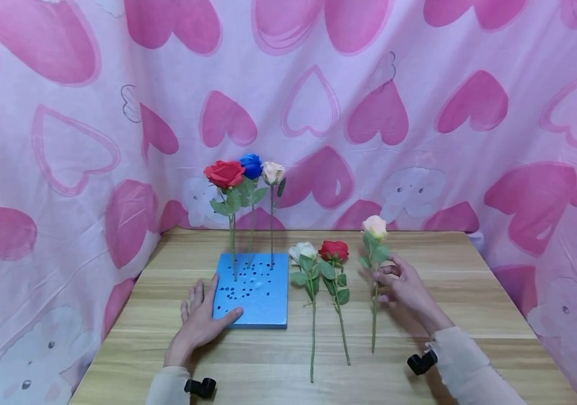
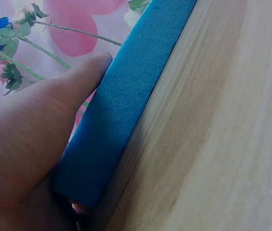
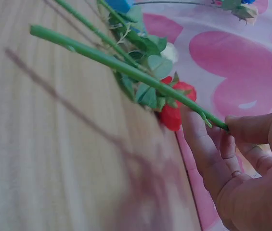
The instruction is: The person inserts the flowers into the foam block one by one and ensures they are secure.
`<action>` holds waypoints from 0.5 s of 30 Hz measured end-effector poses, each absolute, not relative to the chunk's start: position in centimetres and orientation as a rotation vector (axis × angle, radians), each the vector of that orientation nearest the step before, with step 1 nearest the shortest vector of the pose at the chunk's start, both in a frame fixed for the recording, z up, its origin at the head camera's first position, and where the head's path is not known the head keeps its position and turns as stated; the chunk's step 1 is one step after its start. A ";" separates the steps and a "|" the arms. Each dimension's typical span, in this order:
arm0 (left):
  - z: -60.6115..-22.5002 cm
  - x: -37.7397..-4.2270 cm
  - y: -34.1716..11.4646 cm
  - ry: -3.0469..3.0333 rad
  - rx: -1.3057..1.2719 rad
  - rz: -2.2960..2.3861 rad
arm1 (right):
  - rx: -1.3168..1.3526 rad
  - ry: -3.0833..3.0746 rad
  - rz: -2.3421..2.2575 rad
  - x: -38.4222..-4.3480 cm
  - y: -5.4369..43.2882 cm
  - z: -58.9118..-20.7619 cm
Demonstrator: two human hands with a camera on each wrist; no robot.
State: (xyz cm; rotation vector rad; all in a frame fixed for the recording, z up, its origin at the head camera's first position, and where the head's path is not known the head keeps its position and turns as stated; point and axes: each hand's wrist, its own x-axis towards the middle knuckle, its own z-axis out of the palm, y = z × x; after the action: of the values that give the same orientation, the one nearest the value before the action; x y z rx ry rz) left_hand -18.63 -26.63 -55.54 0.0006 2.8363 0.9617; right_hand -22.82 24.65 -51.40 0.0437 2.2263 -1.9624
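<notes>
My left hand (image 1: 202, 320) rests against the left edge of a blue foam block (image 1: 260, 315) full of small holes. Its thumb lies on the top face, its other fingers spread beside the block. A red rose (image 1: 224, 174), a blue rose (image 1: 251, 166) and a pale rose (image 1: 273, 173) stand upright in the block. On the right, my right hand (image 1: 407, 289) pinches the stem (image 3: 126, 72) of a pale pink rose (image 1: 374, 227) between thumb and fingers. The right wrist view shows the stem's lower end above the table, casting a shadow.
A white rose (image 1: 302, 252) and another red rose (image 1: 334, 251) lie on the wooden table (image 1: 258, 371) between the block and my right hand. A pink heart-patterned curtain (image 1: 313, 101) hangs behind the table and at both sides.
</notes>
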 end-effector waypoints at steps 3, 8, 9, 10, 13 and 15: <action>-55.6 -18.6 -26.5 2.836 0.002 0.973 | 0.022 2.229 -1.980 -22.9 24.5 -50.8; -55.7 -18.7 -26.6 2.813 -0.010 0.946 | -0.023 2.262 -1.999 -23.2 24.3 -50.0; -55.7 -18.7 -26.7 2.809 -0.015 0.934 | -0.027 2.269 -1.999 -23.3 24.3 -49.8; -55.7 -18.7 -26.7 2.807 -0.017 0.932 | -0.037 2.275 -1.996 -23.5 24.2 -49.6; -55.8 -18.7 -26.8 2.804 -0.022 0.926 | -0.043 2.289 -2.011 -23.9 24.0 -49.1; -55.8 -18.7 -26.8 2.806 -0.023 0.923 | -0.060 2.301 -2.012 -24.2 23.9 -48.7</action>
State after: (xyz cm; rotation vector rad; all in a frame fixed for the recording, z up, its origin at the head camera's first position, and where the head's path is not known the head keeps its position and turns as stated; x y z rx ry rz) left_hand -18.71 -26.82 -55.78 -0.0234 2.8056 0.9230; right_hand -24.23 23.88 -48.69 -0.0604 2.3012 -2.0120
